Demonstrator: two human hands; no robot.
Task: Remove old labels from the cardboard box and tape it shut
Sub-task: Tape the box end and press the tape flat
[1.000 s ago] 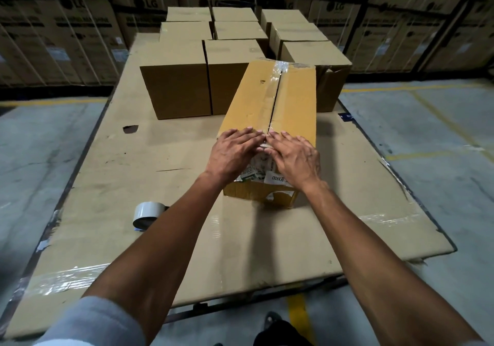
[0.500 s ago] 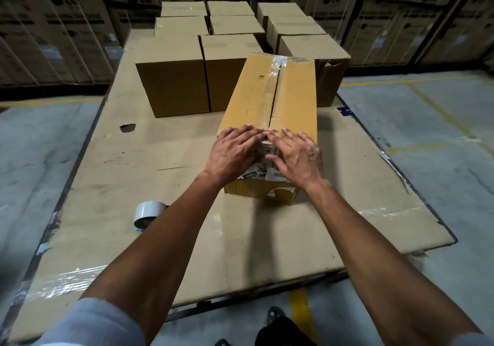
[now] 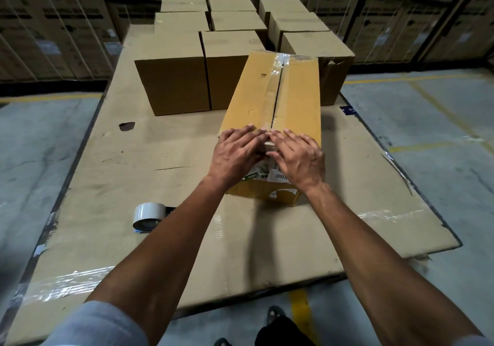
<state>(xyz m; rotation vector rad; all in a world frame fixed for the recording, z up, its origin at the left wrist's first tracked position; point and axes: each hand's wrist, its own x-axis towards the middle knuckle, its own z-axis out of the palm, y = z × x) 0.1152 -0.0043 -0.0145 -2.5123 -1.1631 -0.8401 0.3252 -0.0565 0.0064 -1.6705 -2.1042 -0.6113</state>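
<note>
A long yellow-brown cardboard box (image 3: 291, 97) lies lengthwise on the cardboard-covered work surface (image 3: 112, 174), with clear tape along its top seam. An old white label (image 3: 267, 173) covers its near end. My left hand (image 3: 238, 156) and my right hand (image 3: 299, 158) lie flat on that near end, fingers spread, fingertips meeting at the seam. They hide much of the label. A roll of tape (image 3: 148, 216) lies on the surface to the left of my left forearm.
Several plain closed brown boxes (image 3: 173, 78) stand in rows behind the long box, touching its far end. Strapped cartons (image 3: 53, 30) line the back wall. Grey concrete floor (image 3: 427, 137) with yellow lines lies on both sides. A small hole (image 3: 127, 126) marks the surface.
Both hands have stayed on the box's near end, with the fingertips sliding slightly forward along the seam. The view has tilted a little.
</note>
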